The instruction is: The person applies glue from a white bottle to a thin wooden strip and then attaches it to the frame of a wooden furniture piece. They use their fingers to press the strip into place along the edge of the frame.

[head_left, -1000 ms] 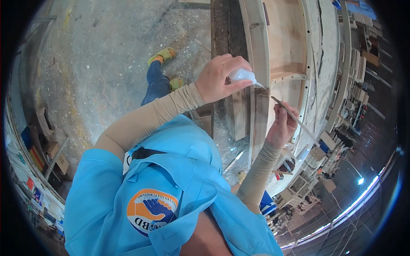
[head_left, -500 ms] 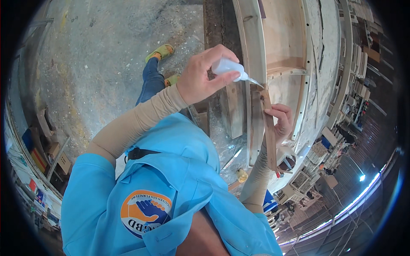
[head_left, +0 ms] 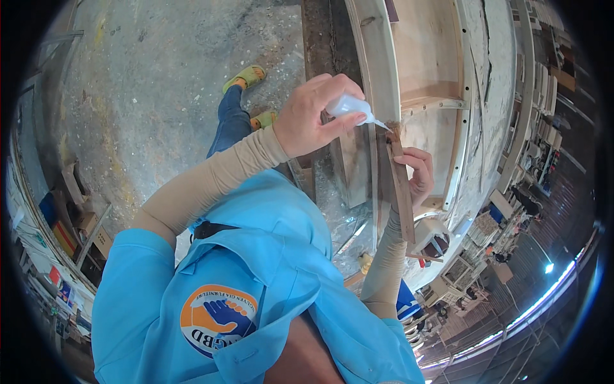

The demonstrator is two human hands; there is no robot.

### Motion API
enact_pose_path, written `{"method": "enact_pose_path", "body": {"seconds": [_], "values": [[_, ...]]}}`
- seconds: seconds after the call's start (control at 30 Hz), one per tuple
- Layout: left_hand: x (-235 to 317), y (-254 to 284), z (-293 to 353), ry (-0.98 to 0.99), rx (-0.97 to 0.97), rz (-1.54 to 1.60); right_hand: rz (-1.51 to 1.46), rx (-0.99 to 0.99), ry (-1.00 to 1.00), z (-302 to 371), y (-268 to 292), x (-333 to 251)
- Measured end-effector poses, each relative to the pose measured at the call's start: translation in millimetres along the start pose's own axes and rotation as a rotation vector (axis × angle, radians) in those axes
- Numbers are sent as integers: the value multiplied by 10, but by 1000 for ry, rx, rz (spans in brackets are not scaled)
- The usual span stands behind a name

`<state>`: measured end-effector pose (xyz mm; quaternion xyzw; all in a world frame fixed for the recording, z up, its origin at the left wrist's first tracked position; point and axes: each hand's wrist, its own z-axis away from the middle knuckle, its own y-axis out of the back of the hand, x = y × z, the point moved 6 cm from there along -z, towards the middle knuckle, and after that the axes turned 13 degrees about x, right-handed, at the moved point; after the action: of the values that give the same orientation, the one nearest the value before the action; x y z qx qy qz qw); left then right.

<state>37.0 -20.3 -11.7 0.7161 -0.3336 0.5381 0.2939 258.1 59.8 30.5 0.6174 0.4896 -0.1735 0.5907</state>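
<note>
In my left hand (head_left: 318, 114) is a small translucent white squeeze bottle (head_left: 347, 107), with the fingers wrapped round it. The bottle is tipped so that its thin nozzle points down to the right. The nozzle tip is at the far end of a narrow wooden strip (head_left: 402, 194), touching it or very close; I cannot tell which. That end of the strip looks darker and rough. My right hand (head_left: 419, 174) grips the strip from its right side, fingers bent over the edge. Any liquid at the tip is too small to make out.
Beside the strip stands a large wooden frame (head_left: 382, 54) with panels and a crosspiece (head_left: 435, 104). Wooden boards (head_left: 350, 163) stand left of it. On the stained concrete floor (head_left: 173, 70) are feet in yellow-green clogs (head_left: 253, 75). Shelves and stacked wood line the right.
My left hand and the bottle have shifted slightly right and nearer, and the bottle tilts down more. The strip's near end has moved a little farther away.
</note>
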Motion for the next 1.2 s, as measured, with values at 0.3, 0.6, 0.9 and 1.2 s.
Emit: {"method": "enact_pose_path", "body": {"seconds": [0.3, 0.6, 0.9, 1.2], "values": [[59, -71, -12, -32, 1, 12, -291, -29, -145, 8, 29, 364], [109, -54, 20, -68, -3, -2, -415, -37, -225, -8, 15, 419], [102, 55, 53, -31, 2, 0, -387, -44, -178, -29, -8, 343], [7, 27, 20, 53, -4, 17, -399, -41, -204, -11, 6, 394]]}}
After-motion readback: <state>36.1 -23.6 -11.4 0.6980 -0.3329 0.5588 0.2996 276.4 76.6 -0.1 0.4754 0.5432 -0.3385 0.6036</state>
